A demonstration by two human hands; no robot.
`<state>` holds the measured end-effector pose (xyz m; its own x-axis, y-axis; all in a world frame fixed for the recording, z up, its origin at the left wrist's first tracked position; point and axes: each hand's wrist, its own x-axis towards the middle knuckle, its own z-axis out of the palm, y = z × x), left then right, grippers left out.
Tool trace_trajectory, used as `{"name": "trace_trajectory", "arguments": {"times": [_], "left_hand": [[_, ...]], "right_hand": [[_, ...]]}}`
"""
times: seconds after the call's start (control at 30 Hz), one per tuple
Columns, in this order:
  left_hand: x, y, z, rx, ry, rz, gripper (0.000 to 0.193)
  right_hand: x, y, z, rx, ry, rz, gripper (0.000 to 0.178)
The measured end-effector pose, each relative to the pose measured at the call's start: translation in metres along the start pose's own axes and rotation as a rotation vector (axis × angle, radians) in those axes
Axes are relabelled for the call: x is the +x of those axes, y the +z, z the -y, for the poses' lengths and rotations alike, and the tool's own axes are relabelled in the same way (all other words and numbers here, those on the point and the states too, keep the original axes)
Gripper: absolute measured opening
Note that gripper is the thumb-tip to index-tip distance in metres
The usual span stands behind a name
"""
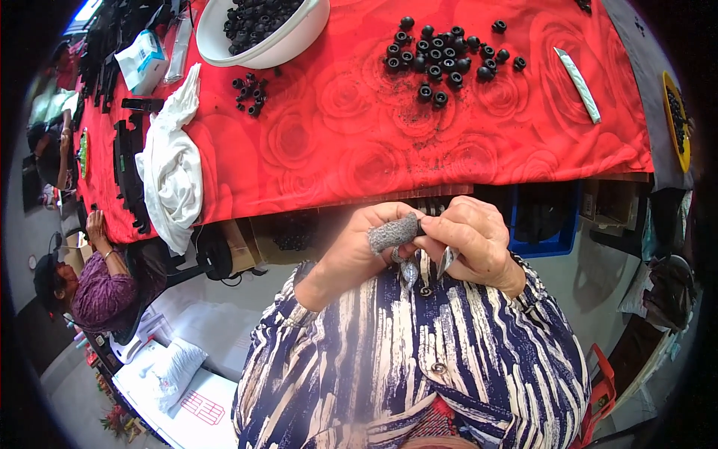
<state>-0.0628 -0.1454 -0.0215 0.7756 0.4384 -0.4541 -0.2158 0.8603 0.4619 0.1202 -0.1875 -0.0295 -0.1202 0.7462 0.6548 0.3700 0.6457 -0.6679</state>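
Observation:
Just past the table's near edge, my left hand (351, 247) and my right hand (475, 243) meet in front of my striped shirt. A grey, rough-textured wrap (393, 234) covers a finger of my left hand. Between the fingertips of both hands sits a small black part (422, 222), mostly hidden by the fingers. My right hand is closed, and a thin silver blade-like tool (448, 260) shows below its fingers. On the red cloth ahead lie several round black pieces with holes (435, 56), with black crumbs scattered around them.
A white bowl (307, 34) full of black pieces stands at the far left, near a small black cluster (250, 93). White cloth (172, 161) drapes over the left edge. A pale green strip (577, 86) lies at right. Another person (101, 292) sits at the left.

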Motion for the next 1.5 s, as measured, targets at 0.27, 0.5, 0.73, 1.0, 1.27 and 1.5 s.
{"name": "trace_trajectory", "arguments": {"times": [0.27, 0.5, 0.73, 1.0, 1.27, 1.5], "left_hand": [[-0.007, 0.016, -0.004, 0.585, 0.401, -0.202, 0.027], [-0.006, 0.014, -0.006, 1.317, 0.948, -0.219, 0.034], [-0.012, 0.017, -0.003, 0.934, 0.691, -0.114, 0.033], [-0.015, 0.003, -0.014, 0.245, -0.094, 0.034, 0.024], [-0.008, -0.001, -0.007, 0.212, -0.136, 0.065, 0.023], [-0.004, -0.006, -0.004, -0.020, -0.062, 0.133, 0.024]], "right_hand": [[0.004, -0.006, 0.012, 0.180, 0.366, 0.002, 0.017], [0.013, -0.004, 0.019, 0.312, 0.725, 0.084, 0.024], [0.006, -0.005, 0.019, 0.310, 0.741, 0.039, 0.020], [0.009, -0.012, 0.012, 0.085, 0.038, 0.183, 0.030], [0.008, -0.013, 0.009, 0.140, 0.057, 0.245, 0.031], [0.008, -0.012, 0.007, 0.240, 0.178, 0.164, 0.029]]}}
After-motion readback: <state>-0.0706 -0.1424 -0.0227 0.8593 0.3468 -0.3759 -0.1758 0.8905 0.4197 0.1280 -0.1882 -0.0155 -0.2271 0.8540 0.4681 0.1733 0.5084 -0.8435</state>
